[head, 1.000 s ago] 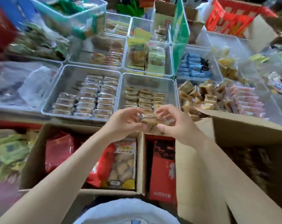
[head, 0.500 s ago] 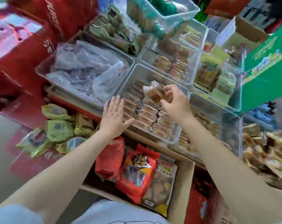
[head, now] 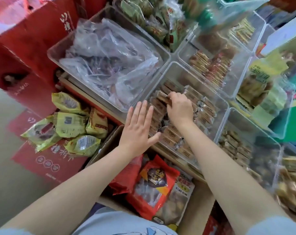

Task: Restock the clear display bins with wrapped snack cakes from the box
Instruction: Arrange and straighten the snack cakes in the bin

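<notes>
Nearest the person, an open cardboard box point(head: 193, 211) holds large red snack bags point(head: 154, 187), none of them being handled. Above it, the left hand point(head: 137, 126) lies flat with fingers straight and spread, holding nothing, its fingertips at the near-left corner of the clear bin point(head: 216, 99) and its thumb reaching along the bin's front edge; whether it presses on the rim or only hovers cannot be told. The right hand point(head: 179, 107) is inside that bin, fingers curled down onto a wrapped snack cake point(head: 162, 97) at the left end of the rows. Half a second ago this hand held the cake in the air above the bin; it has since come down, and the cake now sits level with the rows of wrapped cakes point(head: 201, 106) already laid there. Judgement: the cake is being set into its row but is not yet released, so one piece is all but stocked. The bin shows bare floor at its far end, so room remains for more. Left of it, a bin of crumpled clear plastic point(head: 108, 61); further back, bins of other wrapped snacks point(head: 210, 65), blurred. Green packets point(head: 67, 122) lie on a red carton at the left.
</notes>
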The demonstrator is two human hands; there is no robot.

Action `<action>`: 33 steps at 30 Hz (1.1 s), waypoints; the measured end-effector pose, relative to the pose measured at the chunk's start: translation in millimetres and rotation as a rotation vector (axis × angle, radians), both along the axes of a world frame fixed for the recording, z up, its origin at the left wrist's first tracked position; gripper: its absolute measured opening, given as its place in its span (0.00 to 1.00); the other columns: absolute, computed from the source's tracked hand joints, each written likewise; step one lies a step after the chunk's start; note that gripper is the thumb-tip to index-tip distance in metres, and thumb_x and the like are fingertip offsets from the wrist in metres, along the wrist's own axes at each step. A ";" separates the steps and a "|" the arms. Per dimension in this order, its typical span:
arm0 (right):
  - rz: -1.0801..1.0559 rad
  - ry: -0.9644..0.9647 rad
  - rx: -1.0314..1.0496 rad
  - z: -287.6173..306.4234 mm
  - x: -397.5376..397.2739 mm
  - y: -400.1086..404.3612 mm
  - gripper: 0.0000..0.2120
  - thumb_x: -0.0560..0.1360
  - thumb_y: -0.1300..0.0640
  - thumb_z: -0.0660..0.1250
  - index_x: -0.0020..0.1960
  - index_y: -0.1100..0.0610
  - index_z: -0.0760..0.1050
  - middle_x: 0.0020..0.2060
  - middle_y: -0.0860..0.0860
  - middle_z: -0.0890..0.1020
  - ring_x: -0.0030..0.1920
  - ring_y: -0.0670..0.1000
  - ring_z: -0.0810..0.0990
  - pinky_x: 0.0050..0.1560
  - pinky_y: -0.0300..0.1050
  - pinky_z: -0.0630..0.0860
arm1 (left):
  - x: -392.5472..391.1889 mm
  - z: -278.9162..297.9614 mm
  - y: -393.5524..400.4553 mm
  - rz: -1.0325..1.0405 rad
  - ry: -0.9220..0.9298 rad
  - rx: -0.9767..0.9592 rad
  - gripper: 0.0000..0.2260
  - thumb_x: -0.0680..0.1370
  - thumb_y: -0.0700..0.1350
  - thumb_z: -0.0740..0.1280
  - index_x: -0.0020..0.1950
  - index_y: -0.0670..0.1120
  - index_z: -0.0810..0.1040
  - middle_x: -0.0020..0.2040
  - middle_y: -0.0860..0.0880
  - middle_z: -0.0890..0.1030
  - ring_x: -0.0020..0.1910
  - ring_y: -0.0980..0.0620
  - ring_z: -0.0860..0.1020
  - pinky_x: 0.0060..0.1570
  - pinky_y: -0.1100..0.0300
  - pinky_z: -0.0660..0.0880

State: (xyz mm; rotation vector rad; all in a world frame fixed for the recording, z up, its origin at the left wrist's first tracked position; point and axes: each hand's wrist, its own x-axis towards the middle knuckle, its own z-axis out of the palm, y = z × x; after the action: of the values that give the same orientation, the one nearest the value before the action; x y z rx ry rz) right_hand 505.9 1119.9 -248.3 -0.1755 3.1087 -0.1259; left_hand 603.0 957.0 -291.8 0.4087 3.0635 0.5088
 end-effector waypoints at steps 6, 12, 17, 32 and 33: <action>0.067 0.035 0.068 -16.1 3.3 -1.8 0.07 0.74 0.66 0.67 0.52 0.63 0.77 0.43 0.58 0.82 0.44 0.62 0.81 0.46 0.54 0.74 | -0.1 -0.2 1.5 0.007 0.037 -0.014 0.40 0.79 0.66 0.53 0.82 0.41 0.53 0.82 0.38 0.52 0.81 0.41 0.50 0.79 0.44 0.41; 0.122 -0.269 0.265 10.7 25.8 3.1 0.25 0.81 0.52 0.59 0.76 0.55 0.64 0.76 0.55 0.66 0.78 0.58 0.58 0.73 0.61 0.58 | 0.3 5.1 0.3 -0.011 -0.022 -0.057 0.40 0.79 0.67 0.46 0.83 0.43 0.48 0.83 0.40 0.48 0.82 0.43 0.44 0.79 0.45 0.38; 0.059 -0.193 -0.166 56.0 91.7 23.3 0.15 0.81 0.54 0.61 0.65 0.54 0.78 0.63 0.52 0.78 0.64 0.53 0.74 0.65 0.53 0.69 | 0.9 21.0 -3.3 -0.027 -0.149 -0.093 0.39 0.79 0.69 0.42 0.82 0.45 0.39 0.82 0.43 0.38 0.81 0.46 0.36 0.78 0.47 0.34; -0.548 0.327 -0.399 175.1 435.7 282.3 0.05 0.77 0.59 0.68 0.50 0.56 0.84 0.41 0.47 0.84 0.40 0.43 0.78 0.44 0.35 0.74 | 275.6 127.1 259.0 -0.470 -0.741 0.624 0.34 0.80 0.53 0.68 0.82 0.54 0.53 0.79 0.55 0.61 0.74 0.58 0.64 0.74 0.53 0.65; -0.564 0.317 -0.369 177.6 455.1 303.3 0.06 0.78 0.58 0.68 0.50 0.56 0.83 0.42 0.49 0.85 0.41 0.46 0.80 0.46 0.41 0.76 | 295.2 133.7 277.4 -0.475 -0.767 0.665 0.35 0.80 0.54 0.69 0.81 0.55 0.53 0.78 0.57 0.61 0.73 0.59 0.63 0.74 0.53 0.66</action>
State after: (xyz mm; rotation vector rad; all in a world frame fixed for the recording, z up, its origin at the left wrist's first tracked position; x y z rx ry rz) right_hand 961.1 1423.3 -70.8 0.7520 3.3052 -0.7464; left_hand 898.2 1234.4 -158.2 0.7064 1.9276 1.2723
